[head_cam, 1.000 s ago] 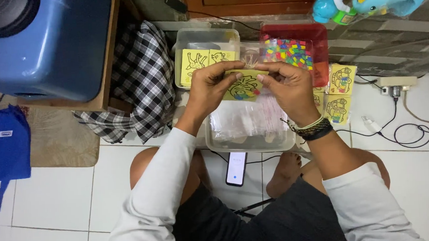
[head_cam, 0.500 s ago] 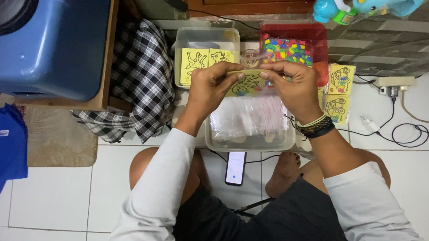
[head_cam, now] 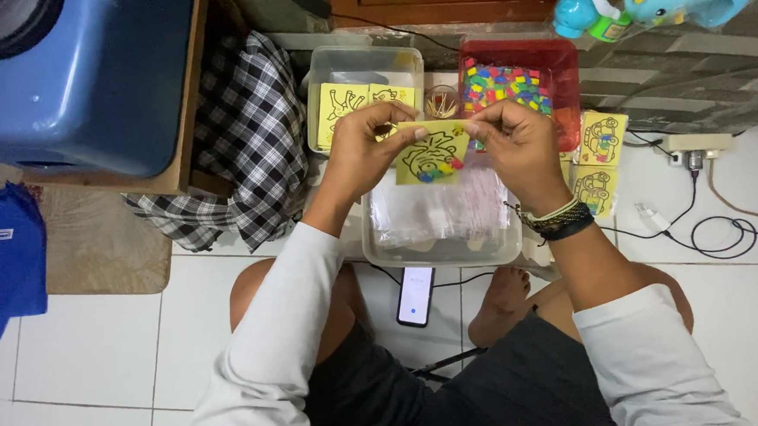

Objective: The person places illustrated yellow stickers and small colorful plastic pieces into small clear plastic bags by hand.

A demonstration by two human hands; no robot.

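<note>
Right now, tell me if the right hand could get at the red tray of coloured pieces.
Probably yes: the right hand sits just in front of the red tray, nothing between, but it is holding the yellow card.

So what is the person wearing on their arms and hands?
Both arms are in long white sleeves, the left sleeve and the right sleeve, pushed up a little from the wrists. The right wrist has a stack of bracelets, dark ones with a pale one. The left hand and right hand are bare, with no gloves.
</note>
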